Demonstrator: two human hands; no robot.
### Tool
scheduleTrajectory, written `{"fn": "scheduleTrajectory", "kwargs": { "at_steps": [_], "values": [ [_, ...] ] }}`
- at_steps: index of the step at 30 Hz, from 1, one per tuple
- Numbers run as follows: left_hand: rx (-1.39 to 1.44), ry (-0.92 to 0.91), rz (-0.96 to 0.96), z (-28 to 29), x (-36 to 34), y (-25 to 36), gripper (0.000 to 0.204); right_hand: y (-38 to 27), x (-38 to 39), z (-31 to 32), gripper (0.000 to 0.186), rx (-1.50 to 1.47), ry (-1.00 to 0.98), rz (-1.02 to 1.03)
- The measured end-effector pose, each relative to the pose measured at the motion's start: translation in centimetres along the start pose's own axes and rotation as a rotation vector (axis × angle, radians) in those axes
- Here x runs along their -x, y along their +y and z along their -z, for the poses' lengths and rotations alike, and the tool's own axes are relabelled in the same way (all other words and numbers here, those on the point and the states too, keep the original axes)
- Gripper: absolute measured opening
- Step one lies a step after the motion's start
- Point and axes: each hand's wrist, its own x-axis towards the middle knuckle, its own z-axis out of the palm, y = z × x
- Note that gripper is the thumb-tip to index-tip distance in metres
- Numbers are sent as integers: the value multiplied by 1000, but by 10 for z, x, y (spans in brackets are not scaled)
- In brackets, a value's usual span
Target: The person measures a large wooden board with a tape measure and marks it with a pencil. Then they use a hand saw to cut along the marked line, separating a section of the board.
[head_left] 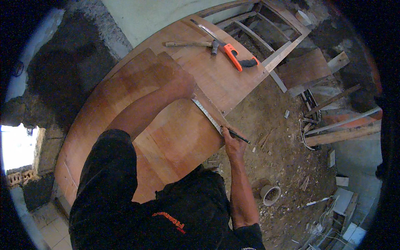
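Observation:
My left hand (183,85) is curled at the upper end of a pale, marked measuring strip (204,111), which lies along a cut edge of the plywood sheet (166,137); its fingertips are mostly hidden. At the strip's lower end, my right hand (232,141) grips a dark pencil (241,138), with thumb and fingers by the strip and the board's edge. Beyond my left hand, a wooden-handled hammer (189,43) and a handsaw with an orange-and-black handle (233,56) lie on the wood.
An open timber frame (285,52) stands at the back right. Boards and battens (341,129) lean at the right. The dirt floor (266,108) holds scraps and a round bucket (271,195). A bright wall opening (18,148) is at the left, beside rough masonry.

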Motion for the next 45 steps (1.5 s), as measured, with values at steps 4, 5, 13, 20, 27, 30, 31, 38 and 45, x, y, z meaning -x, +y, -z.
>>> {"fn": "scheduleTrajectory", "kwargs": {
  "at_steps": [4,5,13,20,27,30,31,38,45],
  "values": [
    [-73,43,-38,-7,-4,0,51,1,0,-1,19,-32,6,-4],
    [-81,51,-36,-10,-4,0,47,1,1,-2,19,-71,-5,-5],
    [-7,153,-46,-38,-20,-4,28,0,3,-5,21,57,26,-105],
    [3,130,-48,-35,-19,-4,29,-10,1,-1,22,242,-23,-268],
    [20,153,-22,-28,-12,-3,30,-9,0,0,22,161,-21,-57],
    [-1,152,-29,-31,-15,-3,30,-5,0,-1,22,240,-12,-85],
    [-9,154,-32,-32,-16,-3,30,-4,0,-2,21,166,-7,-39],
    [-30,129,-14,-29,-15,0,32,-2,0,-1,20,101,-10,-33],
    [-43,46,-13,-12,-8,-1,36,0,-1,1,21,90,-23,-18]
  ]
}}
